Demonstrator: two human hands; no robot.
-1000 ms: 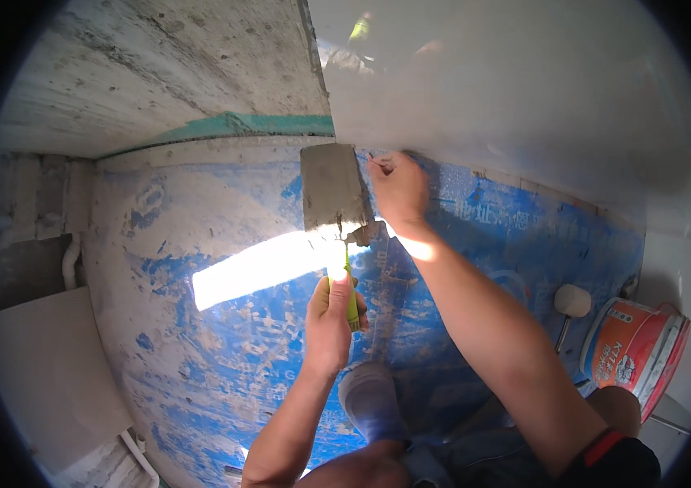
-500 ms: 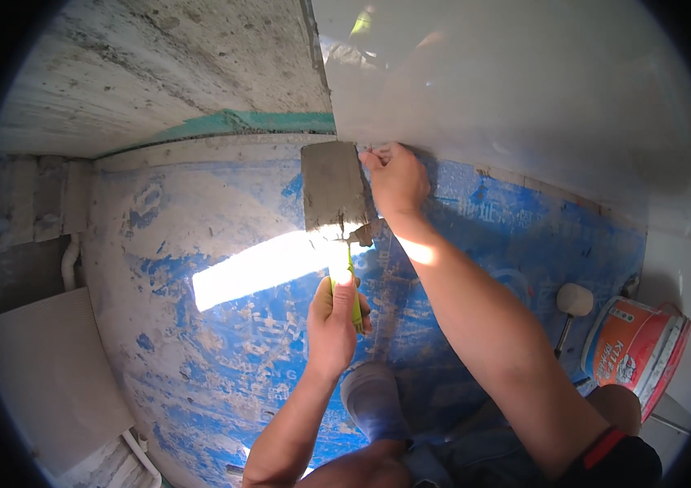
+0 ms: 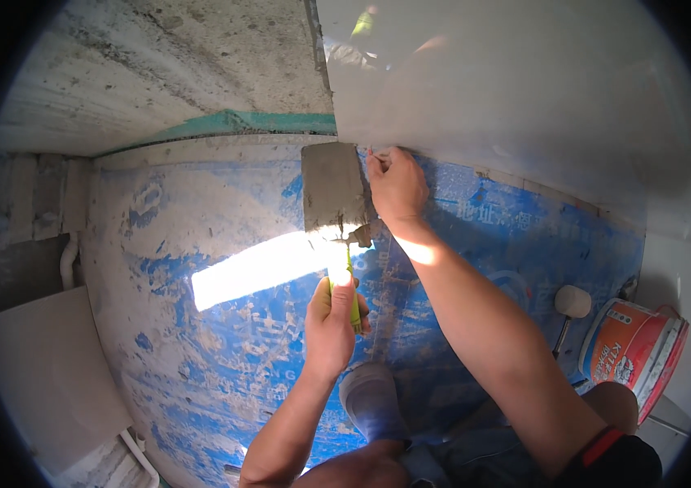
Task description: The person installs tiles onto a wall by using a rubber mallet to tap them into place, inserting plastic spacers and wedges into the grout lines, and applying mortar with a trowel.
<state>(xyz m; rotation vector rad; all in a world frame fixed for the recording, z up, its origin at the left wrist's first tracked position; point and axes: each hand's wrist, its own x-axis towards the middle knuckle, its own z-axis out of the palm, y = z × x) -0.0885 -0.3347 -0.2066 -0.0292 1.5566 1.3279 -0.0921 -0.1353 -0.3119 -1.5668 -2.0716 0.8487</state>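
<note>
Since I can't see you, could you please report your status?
Left hand gripping grey-coated, green-handled trowel. Right hand pinching small reddish piece near wall tile. Mallet and bucket off right, apart from both hands.

At your right, white lettering [image 3: 612, 368] marks the orange-and-red bucket [image 3: 637, 346]; below you, worn pale characters [image 3: 492, 213] cross the patchy blue floor [image 3: 427, 350].

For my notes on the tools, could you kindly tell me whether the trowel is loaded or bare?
The trowel looks loaded: grey paste coats its wide end, with lumps near the green handle.
</note>
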